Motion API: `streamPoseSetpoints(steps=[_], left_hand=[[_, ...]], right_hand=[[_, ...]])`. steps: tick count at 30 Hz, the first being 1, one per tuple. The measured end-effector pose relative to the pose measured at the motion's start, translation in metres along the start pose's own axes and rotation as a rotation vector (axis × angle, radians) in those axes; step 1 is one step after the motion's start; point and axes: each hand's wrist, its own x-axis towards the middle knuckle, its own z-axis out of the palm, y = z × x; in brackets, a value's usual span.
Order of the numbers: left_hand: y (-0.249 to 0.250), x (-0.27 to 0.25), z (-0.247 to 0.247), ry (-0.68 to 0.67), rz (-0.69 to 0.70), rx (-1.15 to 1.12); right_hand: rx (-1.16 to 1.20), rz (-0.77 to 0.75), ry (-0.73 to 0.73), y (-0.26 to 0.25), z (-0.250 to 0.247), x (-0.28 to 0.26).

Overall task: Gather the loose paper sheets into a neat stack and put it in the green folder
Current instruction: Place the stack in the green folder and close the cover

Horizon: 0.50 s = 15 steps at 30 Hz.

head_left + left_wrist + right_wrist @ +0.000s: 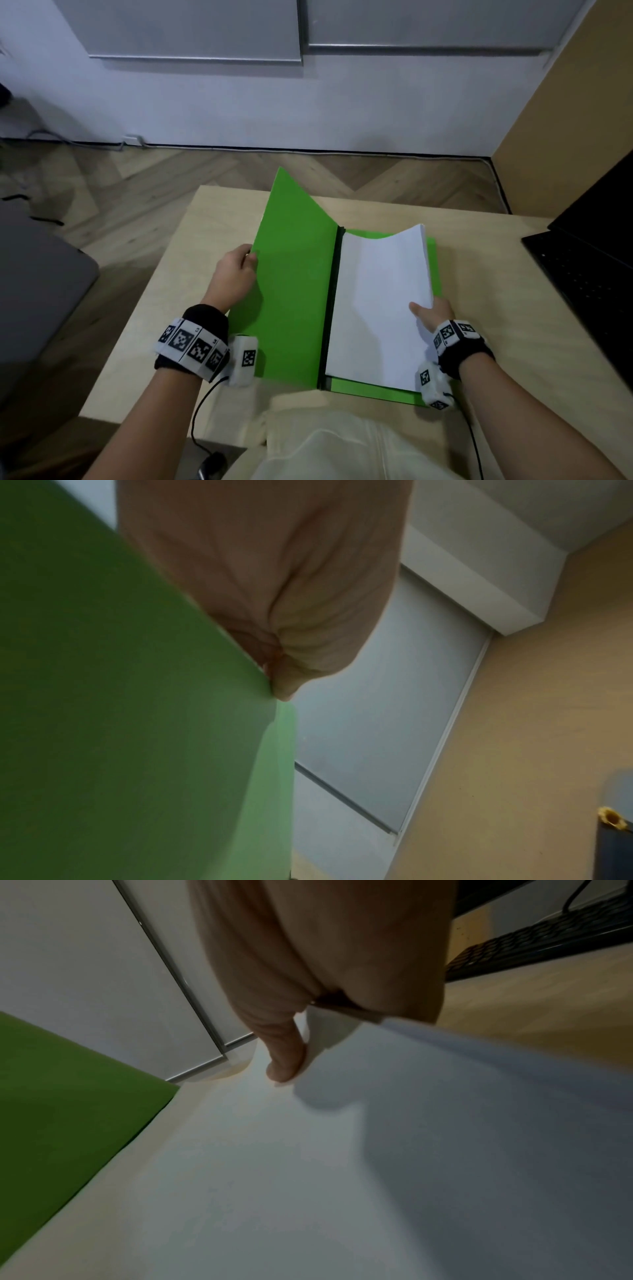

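The green folder (294,291) lies open on the light wooden table (191,308), black spine down the middle. Its left cover (137,723) is raised and tilted. My left hand (236,270) grips that cover's outer edge, thumb on the inner face. A stack of white paper sheets (376,308) rests on the folder's right half, left edge against the spine, right side lifted and bowed. My right hand (433,313) pinches the stack's right edge, thumb (286,1058) on top of the paper (342,1177), fingers underneath.
An open black laptop (589,267) stands at the table's right edge, close to the right hand. A grey chair (41,281) stands on the left beside the table. The white wall and wooden floor lie beyond the far table edge.
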Motion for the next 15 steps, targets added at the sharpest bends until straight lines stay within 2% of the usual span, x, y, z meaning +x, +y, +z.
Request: streamPoseSetpoints(steps=[4,8,15], left_hand=[[0.009,-0.001,-0.006,-0.068,-0.028,-0.047],[0.018,-0.004,-0.007,-0.14,-0.053,-0.127],[0.032,-0.019,-0.003,-0.131,-0.055,-0.144]], right_hand=[[-0.025,0.035,0.028,0.0,-0.006,0.004],[-0.048,0.033,-0.016,0.002,-0.003,0.005],[-0.056,0.029,-0.035,0.007,0.003,0.008]])
